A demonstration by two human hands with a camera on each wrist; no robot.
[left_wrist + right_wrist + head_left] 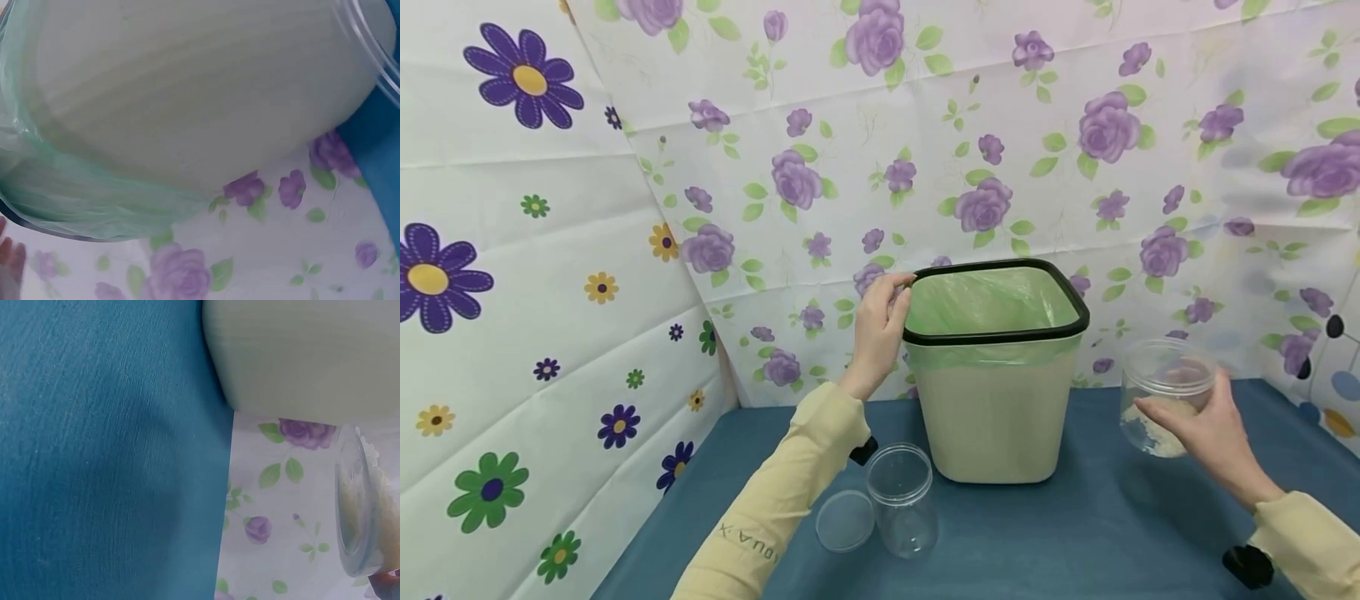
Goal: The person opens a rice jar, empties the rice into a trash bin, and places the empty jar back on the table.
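My right hand [1221, 429] grips a clear jar [1138, 400] with pale grainy contents, raised over the table to the right of a bin. Its thumb lies along the near side. In the right wrist view the jar [353, 506] shows at the right edge. The beige bin [1000, 417] has a black rim and a green plastic liner [992, 300]. By the rim's left corner is my left hand [880, 325], fingers slightly bent; whether they touch the rim is unclear. The left wrist view catches only those fingers [9, 262], at its left edge.
A second clear jar [906, 525], uncapped, stands upright in front of the bin, near my left forearm. Beside it lies a round translucent lid [846, 522]. Blue cloth [1037, 542] covers the table, and a flower-print sheet [850, 142] hangs behind.
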